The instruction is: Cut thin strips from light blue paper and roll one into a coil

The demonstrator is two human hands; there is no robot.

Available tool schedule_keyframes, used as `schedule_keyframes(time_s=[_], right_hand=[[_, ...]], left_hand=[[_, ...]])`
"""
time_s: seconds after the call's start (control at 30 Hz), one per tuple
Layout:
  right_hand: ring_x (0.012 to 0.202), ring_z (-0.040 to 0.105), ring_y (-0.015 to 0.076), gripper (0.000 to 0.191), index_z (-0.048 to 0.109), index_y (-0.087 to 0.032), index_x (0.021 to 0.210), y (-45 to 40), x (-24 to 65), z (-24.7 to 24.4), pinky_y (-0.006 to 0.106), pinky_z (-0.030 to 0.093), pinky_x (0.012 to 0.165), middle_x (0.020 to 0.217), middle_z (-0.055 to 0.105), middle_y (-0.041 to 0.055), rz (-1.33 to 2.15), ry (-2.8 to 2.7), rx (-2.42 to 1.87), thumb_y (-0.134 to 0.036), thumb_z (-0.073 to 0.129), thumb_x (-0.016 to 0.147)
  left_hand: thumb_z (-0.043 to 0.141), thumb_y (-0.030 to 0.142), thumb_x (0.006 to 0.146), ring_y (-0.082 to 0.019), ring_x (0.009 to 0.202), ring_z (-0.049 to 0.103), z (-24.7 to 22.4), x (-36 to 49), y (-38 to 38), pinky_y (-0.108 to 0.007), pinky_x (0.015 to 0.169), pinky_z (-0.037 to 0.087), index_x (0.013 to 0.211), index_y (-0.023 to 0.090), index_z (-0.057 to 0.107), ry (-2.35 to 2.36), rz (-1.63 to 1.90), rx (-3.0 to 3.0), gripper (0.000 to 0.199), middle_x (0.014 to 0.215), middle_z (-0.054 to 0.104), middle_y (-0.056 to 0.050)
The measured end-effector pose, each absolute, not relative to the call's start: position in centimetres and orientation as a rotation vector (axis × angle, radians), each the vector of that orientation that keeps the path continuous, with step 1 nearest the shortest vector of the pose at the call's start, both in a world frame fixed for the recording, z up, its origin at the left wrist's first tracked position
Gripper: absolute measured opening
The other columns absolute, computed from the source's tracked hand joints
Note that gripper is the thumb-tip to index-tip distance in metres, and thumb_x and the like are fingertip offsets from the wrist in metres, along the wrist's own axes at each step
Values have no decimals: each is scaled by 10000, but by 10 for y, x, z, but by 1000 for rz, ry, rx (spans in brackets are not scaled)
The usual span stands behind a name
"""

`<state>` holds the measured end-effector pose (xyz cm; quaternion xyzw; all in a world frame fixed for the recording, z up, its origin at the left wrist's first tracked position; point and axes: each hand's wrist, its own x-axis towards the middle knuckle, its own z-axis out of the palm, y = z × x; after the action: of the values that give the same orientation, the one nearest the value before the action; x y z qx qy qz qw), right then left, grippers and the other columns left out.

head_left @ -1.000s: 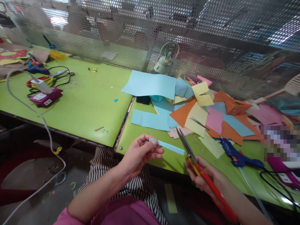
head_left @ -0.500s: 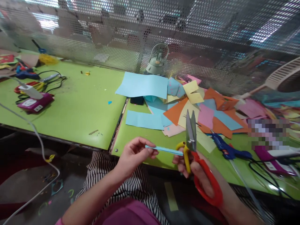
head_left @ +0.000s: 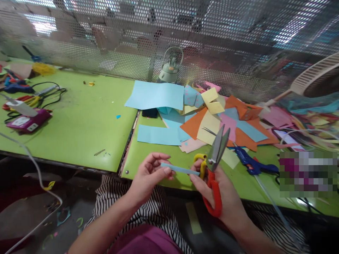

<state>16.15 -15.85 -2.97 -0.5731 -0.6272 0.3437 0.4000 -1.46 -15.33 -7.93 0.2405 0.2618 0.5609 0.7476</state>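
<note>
Between thumb and fingers, my left hand pinches one end of a narrow light-blue paper strip. The strip's other end reaches my right hand, whose thumb lies by it. That hand also holds scissors with one yellow and one red handle; their blades point up and away, slightly parted. Beyond my hands, a light-blue paper rectangle lies on the green table. Behind it rests a larger light-blue sheet, partly over a dark flat object.
Orange, yellow and pink paper pieces are heaped at the right, with tweezers on them. A blue glue gun lies nearby. A bottle stands by the perforated metal screen. A purple power socket sits at left.
My right hand has turned the scissors, so the blades lean further right and the red handle swings in closer. The strip has turned its flat face more toward me. The view has shifted slightly right.
</note>
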Motion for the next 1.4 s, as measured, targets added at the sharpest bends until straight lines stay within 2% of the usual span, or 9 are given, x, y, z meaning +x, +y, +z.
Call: schedule_keyframes(time_s=[0.17,0.33,0.43,0.57,0.67,0.87,1.1,1.27,1.4], right_hand=[[639,629,143,210,534,-257,896,-161,161,-50,258,538,577,777,643,-19,595,-1595,-1421,-259,704,771],[686,643,142,344,546,-278,1014,-163,168,-69,245,543,574,884,692,-6,548,-1573,-1423,-229,731,728],[668,666,153,328,564,-262,1002,-164,171,-68,248,560,548,883,712,21,554,-1637,-1435,-300,741,729],[734,718,212,264,577,-255,988,-164,173,-62,323,591,625,872,737,47,402,-1756,-1436,-353,705,779],[731,719,224,211,577,-263,985,-165,173,-61,349,583,639,850,733,35,268,-1830,-1437,-335,669,810],[708,727,217,192,563,-273,997,-167,173,-62,333,583,623,837,746,17,179,-1883,-1462,-315,640,827],[662,731,228,131,566,-260,981,-162,181,-61,324,555,559,794,767,59,-235,-2154,-1234,-238,628,868],[618,719,216,202,555,-256,1018,-160,178,-56,330,549,601,745,763,40,-444,-2206,-1060,-163,629,855],[611,715,219,270,538,-263,1053,-161,173,-51,331,530,600,740,764,30,-474,-2239,-995,-117,624,843]], left_hand=[[858,326,723,-110,708,700,-77,-1,-154,-199,650,563,875,132,649,480,1051,306,323,824,737,-41],[854,330,721,-114,690,691,-76,2,-151,-198,607,545,854,138,631,529,1066,307,322,821,737,-32],[865,351,700,-124,720,691,-75,2,-150,-224,669,547,850,143,641,587,1075,356,340,833,737,-35],[877,357,676,-113,709,663,-74,4,-151,-227,691,524,858,147,662,636,1086,447,351,799,710,-19],[871,358,682,-111,708,646,-74,5,-150,-233,698,515,863,156,663,644,1104,490,341,771,678,0],[850,392,699,-121,704,642,-74,4,-147,-242,681,512,897,166,659,684,1126,507,356,787,656,1],[870,381,681,-107,709,636,-75,2,-144,-232,692,521,843,153,621,632,1142,472,374,785,671,-10],[881,363,659,-101,715,610,-74,0,-143,-222,679,506,821,153,623,686,1144,510,370,758,646,5],[864,362,678,-106,721,616,-78,0,-142,-221,671,495,790,161,598,672,1151,521,352,748,642,8]])
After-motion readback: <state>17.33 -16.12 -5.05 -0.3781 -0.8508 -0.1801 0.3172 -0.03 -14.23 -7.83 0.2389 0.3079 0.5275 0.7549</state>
